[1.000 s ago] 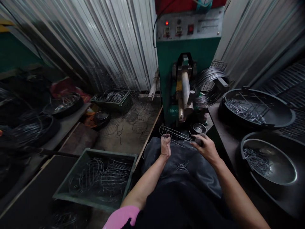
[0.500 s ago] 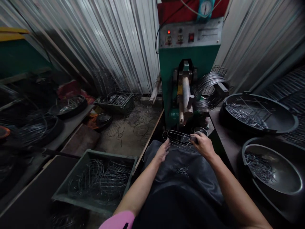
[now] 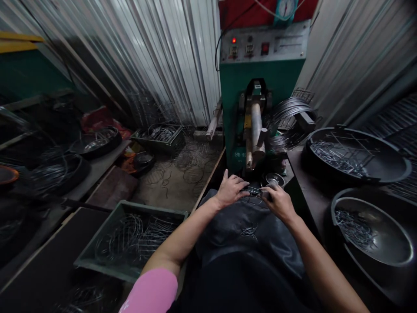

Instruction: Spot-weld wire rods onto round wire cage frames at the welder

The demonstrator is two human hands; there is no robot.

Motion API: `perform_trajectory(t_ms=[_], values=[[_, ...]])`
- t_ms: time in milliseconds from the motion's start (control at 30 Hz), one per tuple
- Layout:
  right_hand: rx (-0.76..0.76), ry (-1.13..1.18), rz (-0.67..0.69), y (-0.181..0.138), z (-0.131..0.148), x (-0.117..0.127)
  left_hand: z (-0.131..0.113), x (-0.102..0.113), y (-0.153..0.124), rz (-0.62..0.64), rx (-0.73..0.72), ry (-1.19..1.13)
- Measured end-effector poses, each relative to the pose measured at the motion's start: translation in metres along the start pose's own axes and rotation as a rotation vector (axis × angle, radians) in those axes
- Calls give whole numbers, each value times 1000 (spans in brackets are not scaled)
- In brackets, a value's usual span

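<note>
In front of the machine's lower arm, both hands hold a small wire rack between them, low above the dark apron. My left hand has its fingers and thumb closed at the rack's left side. On the opposite side my right hand grips it, fingertips curled in. The rack appears nearly edge-on, and the fingers cover its ends. A small pile of short wire pieces lies on the apron below the hands.
A green machine with a cylindrical arm stands ahead, a wire coil beside it. Right are a pan of metal rods and a bowl of short pieces. Left, a green crate holds wire racks.
My left hand has moved right and upward and closed on the rack's left side. The rack, earlier seen as a wide round outline, now shows as a narrow shape between both hands.
</note>
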State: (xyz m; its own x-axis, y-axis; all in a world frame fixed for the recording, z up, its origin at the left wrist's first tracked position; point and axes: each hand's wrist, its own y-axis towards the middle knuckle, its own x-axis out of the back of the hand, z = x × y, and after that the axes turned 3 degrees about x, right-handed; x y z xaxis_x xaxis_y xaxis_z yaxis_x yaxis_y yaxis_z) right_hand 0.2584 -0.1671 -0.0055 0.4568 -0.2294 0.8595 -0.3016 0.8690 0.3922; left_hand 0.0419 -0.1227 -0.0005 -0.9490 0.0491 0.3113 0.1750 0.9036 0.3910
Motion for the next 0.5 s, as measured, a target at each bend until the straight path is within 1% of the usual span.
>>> perform_trajectory(t_ms=[133,267,300,333,433,500], values=[[-2,-8,6,0,-3,2,2,-7,5,132,-25,-54],[-3,-7,-6,11,-9,0,-4,-6,18,165,94,-110],[-4,-3,-9,15,-11,0,-4,-5,22,175,89,-72],[-3,5,-11,19,-12,0,-3,-4,27,200,53,2],[7,35,-18,31,-16,0,1,1,43,327,-135,355],[16,44,-22,39,-18,0,3,3,54,402,-233,547]])
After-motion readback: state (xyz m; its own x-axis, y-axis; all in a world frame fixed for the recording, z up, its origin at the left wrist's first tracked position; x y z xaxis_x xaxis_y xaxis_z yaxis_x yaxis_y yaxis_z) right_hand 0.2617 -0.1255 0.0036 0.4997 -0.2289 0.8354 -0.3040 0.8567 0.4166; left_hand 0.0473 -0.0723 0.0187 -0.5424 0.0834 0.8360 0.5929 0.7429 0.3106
